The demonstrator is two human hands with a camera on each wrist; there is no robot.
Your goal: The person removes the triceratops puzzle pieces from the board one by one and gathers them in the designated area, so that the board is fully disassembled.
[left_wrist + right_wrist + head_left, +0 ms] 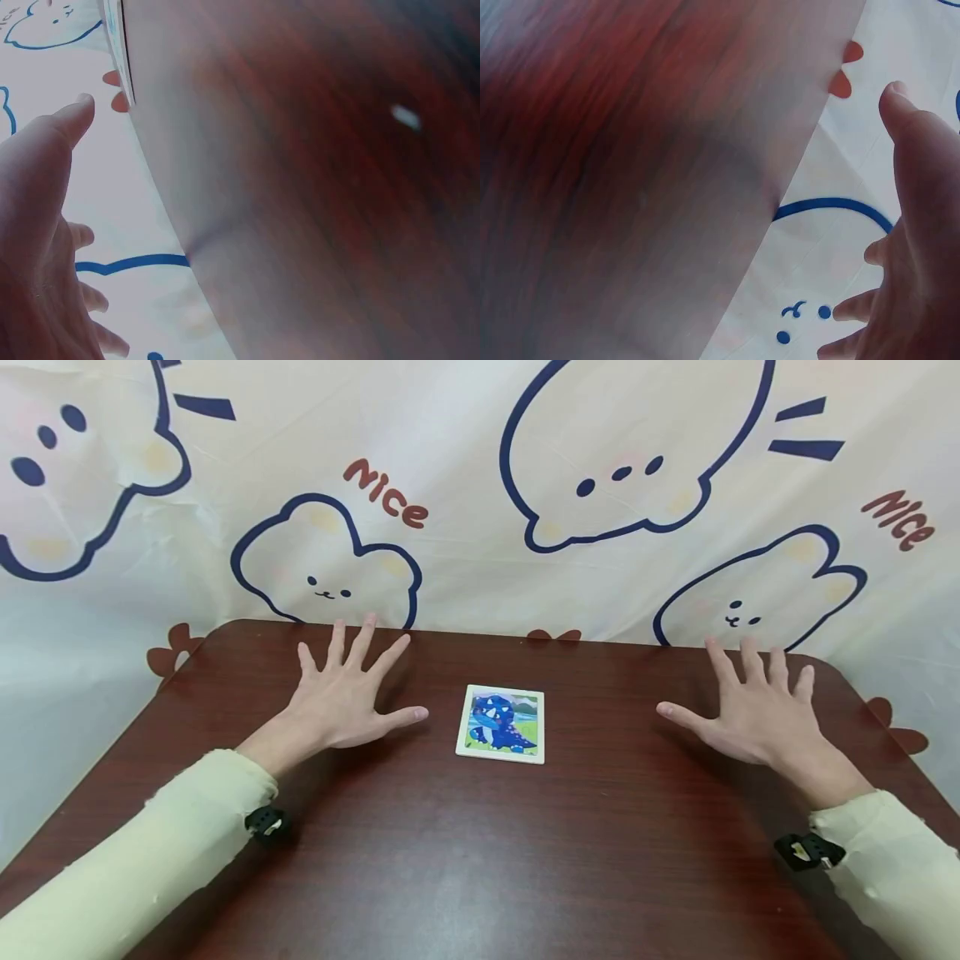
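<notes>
A square picture puzzle (501,724) with a white border and a blue cartoon dinosaur lies flat near the middle of the table. To its left my left hand (341,697) is spread palm down, thumb pointing toward the puzzle but apart from it. Farther off on the right side, my right hand (761,710) is likewise spread, its thumb pointing inward. Neither hand holds anything. The left wrist view shows the left hand (37,210) with fingers extended and the puzzle's edge (118,52) at the top. In the right wrist view the right hand (922,225) has its fingers stretched out.
A dark reddish-brown wooden table (480,860) with rounded far corners lies below both hands. Behind it hangs a pale curtain (465,577) printed with blue-outlined cartoon animals and the word "Nice". Small dark devices (266,823) sit at both wrists, over pale sleeves.
</notes>
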